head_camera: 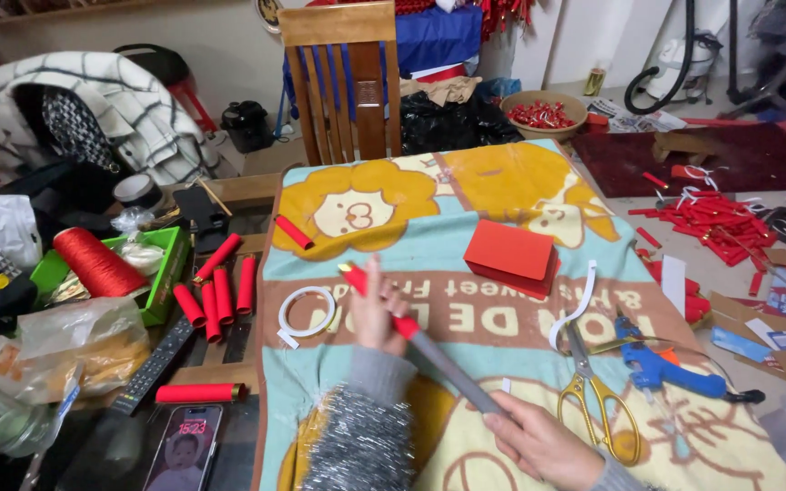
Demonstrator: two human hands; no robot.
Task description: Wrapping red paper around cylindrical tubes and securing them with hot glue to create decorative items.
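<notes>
Grey metal, a long rod (452,368), is what I see nearest: my right hand (543,445) is closed around its near end, and my left hand (377,314) lies flat-fingered over the far end, pressing a red paper tube (379,300) rolled around it on the cartoon blanket (502,182). I judge this roll half-formed, not yet slid off. Beside the rod lie 1 pair of gold-handled scissors (598,395), 1 blue glue gun (657,368) and 1 ring of white tape (307,312). Finished tubes (220,295) number about 7 on the left: 1 by the phone (184,445), 5 on the slatted bench, 1 on the blanket's edge, though motion blur makes this uncertain. Farther off sit 1 red box (509,253), 1 spool of red thread (95,262) and 1 wooden chair (343,82).
</notes>
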